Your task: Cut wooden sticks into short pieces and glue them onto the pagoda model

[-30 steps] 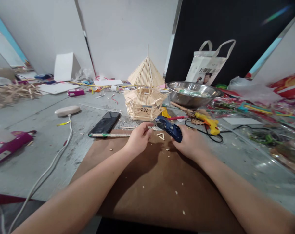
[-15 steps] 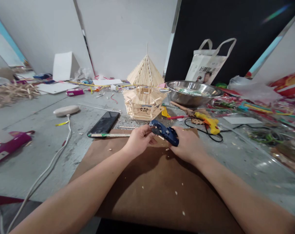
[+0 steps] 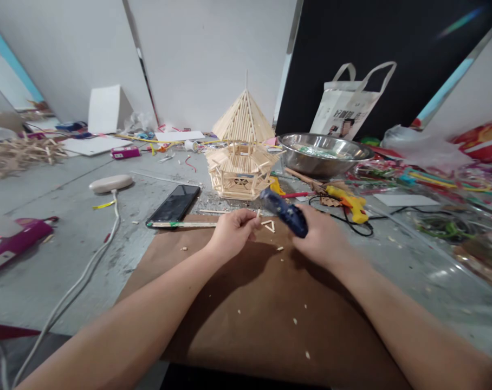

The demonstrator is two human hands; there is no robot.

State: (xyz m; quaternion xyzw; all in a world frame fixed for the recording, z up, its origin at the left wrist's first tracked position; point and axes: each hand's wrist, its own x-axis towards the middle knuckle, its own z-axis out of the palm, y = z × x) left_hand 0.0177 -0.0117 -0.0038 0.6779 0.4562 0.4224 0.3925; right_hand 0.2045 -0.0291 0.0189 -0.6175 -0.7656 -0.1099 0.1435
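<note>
- Right hand (image 3: 323, 238): closed around blue tool (image 3: 284, 212), held just above brown board (image 3: 246, 303), nose pointing up and left.
- Left hand (image 3: 230, 234): fingertips pinched on short wooden stick (image 3: 258, 213); hand low over the board.
- Stick triangle (image 3: 269, 225): flat on the board, between both hands.
- Stick pavilion (image 3: 241, 157): upright, just behind the board.

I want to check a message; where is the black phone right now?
Head view, left of centre: the black phone lies flat on the grey table, just left of the wooden stick pavilion, ahead-left of the left hand.
</note>
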